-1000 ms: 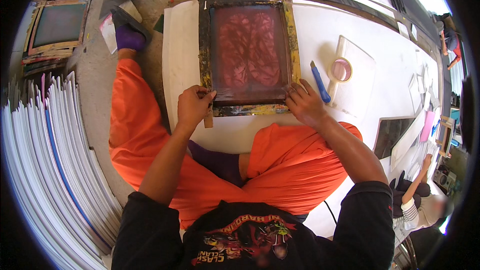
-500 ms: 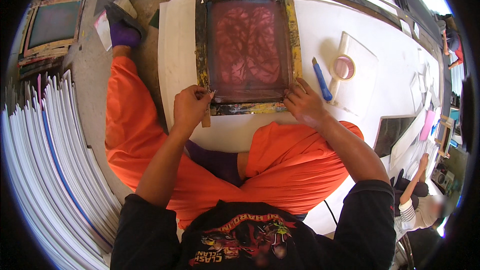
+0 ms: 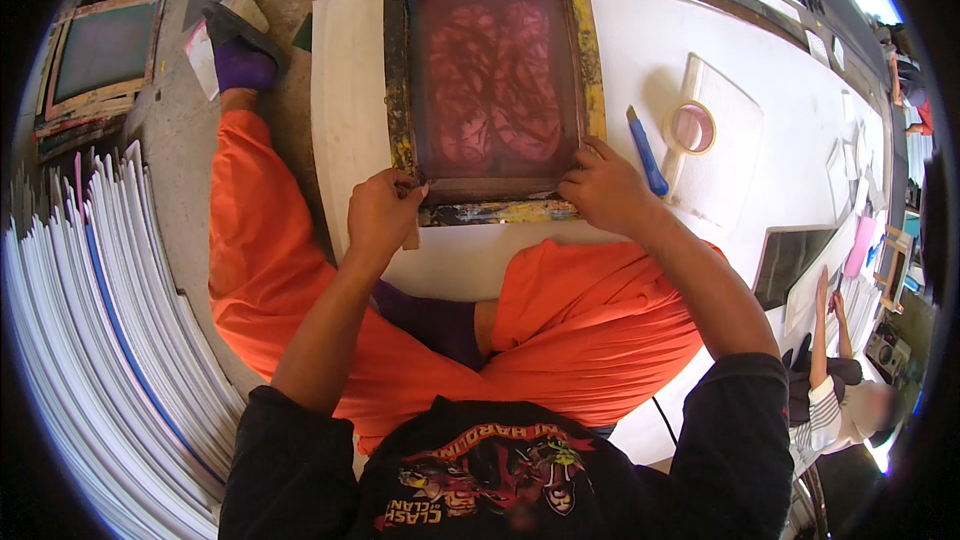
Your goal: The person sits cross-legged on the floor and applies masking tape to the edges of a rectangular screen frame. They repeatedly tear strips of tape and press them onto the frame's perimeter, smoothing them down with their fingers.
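A screen-printing frame point(image 3: 396, 80) lies flat on a white board before me. Its paint-stained wooden sides surround a dark red mesh point(image 3: 490, 80) with a branching pattern. At its near left corner is my left hand point(image 3: 382, 215), thumb and fingers pinched together. Between them shows a small pale tip, too small to name, and a short tan strip point(image 3: 411, 237) sticks out below. My right hand point(image 3: 612, 190) rests at the near right corner with bent fingers against the frame; what they hold, if anything, is hidden. A brownish, slightly shiny band runs along the near mesh edge between both hands.
Right of the frame lie a blue utility knife point(image 3: 648, 152) and a tape roll point(image 3: 691, 128), which rests on a pale flat slab point(image 3: 715, 165). Stacked white sheets point(image 3: 120, 340) stand at left, near another screen frame point(image 3: 105, 50). A person point(image 3: 835, 410) sits at far right.
My right fingers have shifted slightly and bunched closer at the near right corner. My left hand keeps its pinch. At far right the other person's arms have moved.
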Tool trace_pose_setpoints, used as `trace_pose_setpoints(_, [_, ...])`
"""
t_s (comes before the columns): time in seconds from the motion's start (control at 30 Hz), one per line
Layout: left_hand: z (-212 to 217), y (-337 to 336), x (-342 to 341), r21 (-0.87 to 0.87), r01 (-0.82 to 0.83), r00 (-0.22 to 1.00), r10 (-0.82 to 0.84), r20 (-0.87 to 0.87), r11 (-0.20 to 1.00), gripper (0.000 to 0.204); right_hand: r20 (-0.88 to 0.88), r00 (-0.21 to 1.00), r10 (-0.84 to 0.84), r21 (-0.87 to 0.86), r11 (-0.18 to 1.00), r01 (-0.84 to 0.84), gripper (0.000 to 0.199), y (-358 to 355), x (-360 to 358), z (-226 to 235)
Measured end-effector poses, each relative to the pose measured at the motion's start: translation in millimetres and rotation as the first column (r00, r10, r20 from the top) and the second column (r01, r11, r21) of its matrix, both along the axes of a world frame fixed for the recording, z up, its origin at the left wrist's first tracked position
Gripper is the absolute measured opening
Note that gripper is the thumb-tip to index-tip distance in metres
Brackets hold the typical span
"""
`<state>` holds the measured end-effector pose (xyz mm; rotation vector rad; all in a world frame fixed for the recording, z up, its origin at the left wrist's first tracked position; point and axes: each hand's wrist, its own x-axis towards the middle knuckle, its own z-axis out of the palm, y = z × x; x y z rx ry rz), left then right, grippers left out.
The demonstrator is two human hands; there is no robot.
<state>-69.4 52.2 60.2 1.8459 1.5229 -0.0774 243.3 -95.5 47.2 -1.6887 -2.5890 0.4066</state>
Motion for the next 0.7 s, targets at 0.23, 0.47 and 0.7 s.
trace_pose_setpoints(0.23, [-6,0,2,0.023,0.066,0.997,-0.065,-0.036,0.998,0.03,0.088,0.996,0.01,-0.08,0.997,-0.003,0.011,11,-4,15])
trace_pose_setpoints(0.47, [-9,8,5,-0.03,0.124,0.988,-0.127,-0.088,0.992,0.036,0.143,0.99,0.01,-0.042,0.999,-0.004,0.011,1,0,8])
trace_pose_setpoints(0.7, [-7,16,13,-0.066,0.214,0.954,-0.223,-0.203,0.975,0.063,0.173,0.985,-0.02,0.021,1.0,0.017,0.011,-5,-9,3])
